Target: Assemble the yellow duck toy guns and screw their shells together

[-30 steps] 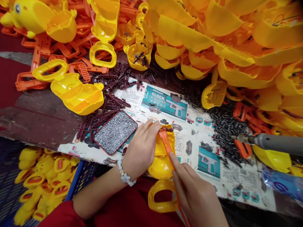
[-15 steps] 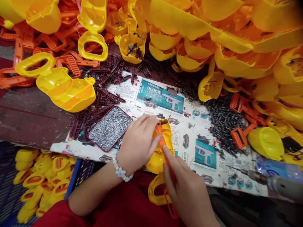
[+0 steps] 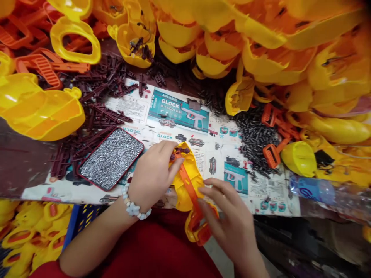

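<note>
Hands meet at the near edge of the table [image 3: 26, 170], both on one yellow shell [image 3: 188, 173] that lies on the printed paper sheet [image 3: 203, 131] and hangs partly over that edge. I see my left hand [image 3: 152, 175] cupped over the shell's left side, fingers curled and pressed onto it, thumb tip at the top end of the orange strip [image 3: 187, 183]. That strip runs down the shell's open face from its far end to its handle loop, where an orange grip sits inside the loop below the table edge. My right hand [image 3: 228, 220] is loosely spread, fingertips [image 3: 203, 191] touching the lower part of the strip and the shell beside it; I cannot tell whether it pinches anything. A beaded bracelet [image 3: 133, 204] circles my left wrist.

Just left of my left hand, near the same edge, lies a red-rimmed tray [image 3: 111, 158] full of small silver screws. Dark maroon rods [image 3: 95, 112] are scattered beyond the tray toward the far left. A heap of small black pins [image 3: 255, 139] lies on the right part of the sheet. Yellow shells [image 3: 261, 42] are piled along the far edge and right side, with orange triggers [image 3: 43, 65] at the far left corner. A crate of finished yellow pieces [image 3: 34, 231] stands below the table's near left corner.
</note>
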`<action>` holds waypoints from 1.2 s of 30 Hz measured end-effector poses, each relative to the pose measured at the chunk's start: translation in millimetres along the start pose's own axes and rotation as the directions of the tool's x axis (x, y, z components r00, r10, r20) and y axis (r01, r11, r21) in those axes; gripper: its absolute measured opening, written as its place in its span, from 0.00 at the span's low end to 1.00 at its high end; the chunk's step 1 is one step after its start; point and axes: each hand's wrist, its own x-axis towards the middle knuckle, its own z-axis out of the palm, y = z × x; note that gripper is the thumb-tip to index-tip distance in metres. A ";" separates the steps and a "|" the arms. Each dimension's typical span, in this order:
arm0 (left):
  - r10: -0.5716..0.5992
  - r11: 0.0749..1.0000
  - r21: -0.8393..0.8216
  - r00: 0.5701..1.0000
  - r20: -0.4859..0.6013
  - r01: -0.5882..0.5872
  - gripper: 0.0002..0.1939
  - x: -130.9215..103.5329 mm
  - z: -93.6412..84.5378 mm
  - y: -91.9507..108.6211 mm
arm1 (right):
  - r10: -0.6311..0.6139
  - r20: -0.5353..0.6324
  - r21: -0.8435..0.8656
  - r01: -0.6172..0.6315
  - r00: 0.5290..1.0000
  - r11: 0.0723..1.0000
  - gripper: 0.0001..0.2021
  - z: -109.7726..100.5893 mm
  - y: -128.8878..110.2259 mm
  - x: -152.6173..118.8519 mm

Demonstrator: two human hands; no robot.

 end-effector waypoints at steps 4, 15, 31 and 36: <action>0.036 0.999 0.013 0.999 -0.001 -0.035 0.08 1.2 -1.1 -2.1 | 0.087 -0.131 -0.297 -0.123 0.988 0.947 0.10 -20.8 53.0 46.6; 0.087 0.996 -0.010 0.996 0.027 -0.087 0.08 -3.1 -4.5 -5.6 | 0.348 -0.137 -0.435 -0.372 0.927 0.820 0.08 -7.9 137.6 152.2; 0.039 0.999 -0.037 0.993 0.107 -0.035 0.07 -1.7 -3.5 -6.8 | -0.175 0.004 -0.259 0.170 0.985 0.951 0.07 1.5 130.7 96.9; 0.056 0.998 -0.039 0.995 0.081 -0.053 0.09 -3.6 -2.7 -7.1 | -0.235 -0.015 -0.201 0.228 0.972 0.953 0.05 -0.2 108.0 93.2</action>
